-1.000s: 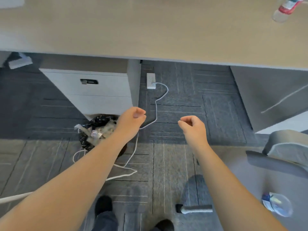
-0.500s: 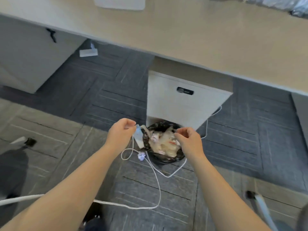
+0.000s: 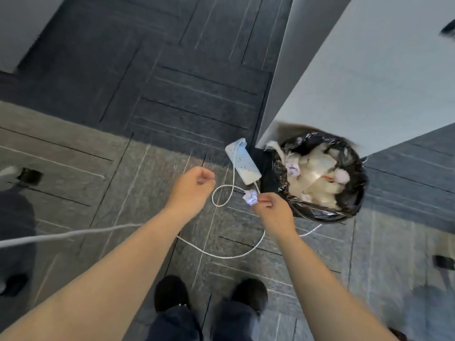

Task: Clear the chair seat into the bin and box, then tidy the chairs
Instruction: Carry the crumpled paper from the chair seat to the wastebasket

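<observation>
While the view looks almost straight down at a grey carpet-tile floor (image 3: 73,148), a white cable (image 3: 61,236) runs in from the left edge, passes behind the left forearm and curves on across the floor in a wide loop below the hands. Left of centre, the left hand (image 3: 190,189) hangs over the floor with its fingers curled into a loose fist; whether anything sits inside that grip cannot be told. Just right of it the cable makes a small loop and leads up to a white power strip (image 3: 242,161), which lies flat on the floor beside the bin. Between the two hands is a small crumpled wad of pale paper (image 3: 250,196), touching the fingertips of the right hand (image 3: 272,211), whose grip is pinched at the wad's edge; the blur leaves it unclear whether the wad is lifted or lying on the carpet. Further right stands a round bin (image 3: 344,212) lined with a black bag and filled with crumpled white paper and plastic, its far rim close against the corner of a white cabinet (image 3: 357,82). At the bottom, two dark shoes (image 3: 250,292) and dark trouser legs show between the bare forearms.
</observation>
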Tool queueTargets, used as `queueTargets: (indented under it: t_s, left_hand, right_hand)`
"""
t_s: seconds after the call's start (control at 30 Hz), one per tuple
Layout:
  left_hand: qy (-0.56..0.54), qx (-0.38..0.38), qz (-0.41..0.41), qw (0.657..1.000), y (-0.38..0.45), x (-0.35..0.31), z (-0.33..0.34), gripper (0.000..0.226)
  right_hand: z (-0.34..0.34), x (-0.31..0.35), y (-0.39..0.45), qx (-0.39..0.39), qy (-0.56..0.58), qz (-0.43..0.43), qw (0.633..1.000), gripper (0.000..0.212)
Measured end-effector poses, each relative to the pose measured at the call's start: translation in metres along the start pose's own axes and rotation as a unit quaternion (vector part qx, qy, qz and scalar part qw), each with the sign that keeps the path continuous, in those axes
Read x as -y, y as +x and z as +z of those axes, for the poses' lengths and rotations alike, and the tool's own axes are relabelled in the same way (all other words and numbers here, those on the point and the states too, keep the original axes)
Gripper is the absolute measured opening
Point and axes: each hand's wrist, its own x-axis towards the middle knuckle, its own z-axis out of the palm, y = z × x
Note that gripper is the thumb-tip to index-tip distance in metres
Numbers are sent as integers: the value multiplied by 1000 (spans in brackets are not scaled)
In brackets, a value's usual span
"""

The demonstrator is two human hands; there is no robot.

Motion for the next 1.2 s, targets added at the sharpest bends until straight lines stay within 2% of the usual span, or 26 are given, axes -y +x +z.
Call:
queueTargets:
  t_s: [0.17, 0.23, 0.37, 0.5, 0.6, 0.77, 0.97, 1.1, 1.2]
  left_hand:
    - [16, 16, 16, 1000, 91, 88, 62, 17]
    - [31, 27, 30, 999, 130, 121, 88, 14]
    - [53, 41, 47, 997, 190, 167, 131, 9]
    - [65, 63, 46, 995, 211, 186, 151, 13]
    - [64, 74, 37, 995, 207, 188, 153, 11]
    - [37, 56, 37, 997, 170, 152, 134, 12]
    - [27, 19, 33, 999, 90, 46, 97, 15]
    - [22, 15, 40, 999, 41, -28, 79, 12]
    - [31, 20, 49, 998, 17, -72, 78, 12]
  right_hand:
    - [52, -79, 111, -43, -59, -14, 997, 36]
    - [70, -109, 160, -59, -99, -17, 993, 37]
    - [97, -154, 237, -61, -191, 24, 979, 48]
    - [112, -178, 266, -93, -259, 14, 961, 49]
    - [112, -181, 265, -111, -239, -16, 965, 36]
    - [95, -145, 216, -87, -113, -56, 988, 24]
    - [23, -58, 102, -77, -31, -146, 986, 25]
    - [-46, -15, 44, -114, -5, -169, 979, 31]
    - [-97, -2, 22, -163, 0, -154, 975, 37]
